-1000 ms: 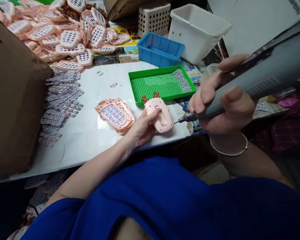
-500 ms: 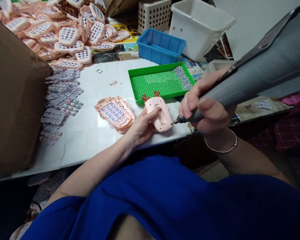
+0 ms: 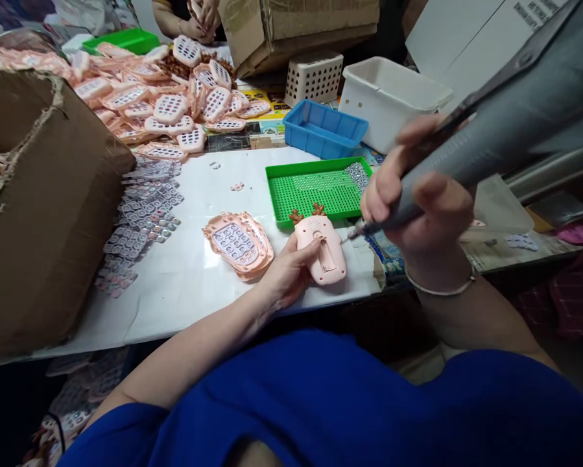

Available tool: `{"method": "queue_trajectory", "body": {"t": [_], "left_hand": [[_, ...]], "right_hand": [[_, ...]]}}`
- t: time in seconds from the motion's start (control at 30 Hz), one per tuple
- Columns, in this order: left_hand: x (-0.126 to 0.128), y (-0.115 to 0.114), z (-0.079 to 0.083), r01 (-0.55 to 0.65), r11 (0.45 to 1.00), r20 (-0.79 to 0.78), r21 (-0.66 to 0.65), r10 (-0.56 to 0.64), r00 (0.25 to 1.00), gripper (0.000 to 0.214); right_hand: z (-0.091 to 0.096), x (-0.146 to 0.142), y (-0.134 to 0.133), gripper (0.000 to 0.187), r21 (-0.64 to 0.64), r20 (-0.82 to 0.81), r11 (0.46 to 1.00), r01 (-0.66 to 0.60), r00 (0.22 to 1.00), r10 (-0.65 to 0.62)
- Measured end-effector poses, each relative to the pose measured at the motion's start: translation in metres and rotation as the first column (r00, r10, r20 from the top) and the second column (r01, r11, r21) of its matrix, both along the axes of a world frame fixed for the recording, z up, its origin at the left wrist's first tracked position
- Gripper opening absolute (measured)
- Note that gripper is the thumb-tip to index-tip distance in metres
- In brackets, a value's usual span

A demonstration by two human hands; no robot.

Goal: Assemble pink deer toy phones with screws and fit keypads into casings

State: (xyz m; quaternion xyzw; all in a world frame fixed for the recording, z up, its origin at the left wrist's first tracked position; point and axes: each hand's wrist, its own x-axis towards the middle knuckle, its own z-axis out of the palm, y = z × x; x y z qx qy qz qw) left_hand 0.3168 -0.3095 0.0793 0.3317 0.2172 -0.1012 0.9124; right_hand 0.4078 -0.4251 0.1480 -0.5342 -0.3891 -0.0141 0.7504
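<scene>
My left hand (image 3: 291, 271) grips a pink toy phone (image 3: 334, 263) with brown antlers, its back and open battery slot facing up. The thumb lies across the upper end of the slot. In my right hand (image 3: 422, 194) is a grey electric screwdriver (image 3: 486, 143), slanting down to the left. Its bit (image 3: 353, 233) points at the phone's right side, seemingly just off it. Left of the phone, a small stack of pink phone shells (image 3: 237, 245) with a lilac keypad lies on the white table surface (image 3: 174, 279). Behind stands a green perforated tray (image 3: 315, 194) holding silver screws (image 3: 356, 176).
A cardboard box (image 3: 43, 220) stands at left beside clear keypad pieces (image 3: 140, 220). Pink shells (image 3: 169, 109) are heaped behind. A blue bin (image 3: 323, 130), a white tub (image 3: 393, 87) and a beige basket (image 3: 314, 78) line the back. Another person's hands (image 3: 201, 23) show at the far side.
The head view has tilted up, so more of the far side shows. The screwdriver bit has drawn away from the phone's lower right corner, up along its right side.
</scene>
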Motion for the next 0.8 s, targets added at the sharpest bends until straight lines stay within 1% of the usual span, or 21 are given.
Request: {"method": "queue_trajectory", "body": {"t": [0.03,0.1,0.13,0.17,0.23,0.33,0.43,0.5,0.57,0.67,0.8], "left_hand": [[0.0,0.0,0.001,0.005,1.0,0.01,-0.002,-0.005,1.0,0.033],[-0.001,0.001,0.001,0.022,1.0,0.028,0.007,-0.022,0.999,0.046],[-0.001,0.001,0.001,0.037,0.999,0.03,0.015,-0.037,0.999,0.051],[-0.001,0.001,0.001,0.053,0.998,0.029,0.022,-0.053,0.998,0.054],[-0.001,0.002,0.001,0.079,0.997,0.023,0.022,-0.079,0.997,0.051],[0.001,0.001,-0.001,0.096,0.995,0.01,-0.014,-0.096,0.995,0.046],[0.001,0.0,-0.003,0.078,0.996,-0.012,-0.036,-0.078,0.997,0.047],[0.0,0.0,-0.004,0.073,0.997,-0.022,-0.034,-0.074,0.997,0.048],[-0.001,0.0,-0.005,0.073,0.997,-0.025,-0.027,-0.073,0.997,0.048],[-0.001,0.001,-0.004,0.07,0.997,-0.027,-0.017,-0.071,0.997,0.049],[0.0,0.001,-0.001,0.048,0.999,-0.026,-0.021,-0.049,0.998,0.049]], "right_hand": [[0.0,0.01,0.006,0.032,0.016,0.019,0.993,0.114,0.993,-0.115],[-0.006,0.034,0.02,0.036,0.005,0.027,0.943,0.332,0.943,-0.332],[-0.012,0.048,0.026,0.041,-0.035,0.021,0.918,0.395,0.919,-0.395],[-0.018,0.062,0.032,0.045,-0.071,0.009,0.903,0.423,0.906,-0.424],[-0.034,0.09,0.04,0.055,-0.13,-0.012,0.906,0.403,0.913,-0.408],[-0.058,0.127,0.045,0.067,-0.164,-0.032,0.922,0.352,0.932,-0.361],[-0.076,0.151,0.046,0.069,-0.184,-0.013,0.934,0.305,0.95,-0.313],[-0.083,0.157,0.046,0.063,-0.19,0.0,0.936,0.297,0.953,-0.302],[-0.085,0.158,0.048,0.061,-0.192,-0.022,0.923,0.333,0.939,-0.343],[-0.082,0.154,0.051,0.065,-0.183,-0.081,0.901,0.393,0.908,-0.412],[-0.078,0.147,0.053,0.07,-0.15,-0.086,0.887,0.437,0.888,-0.452]]}}
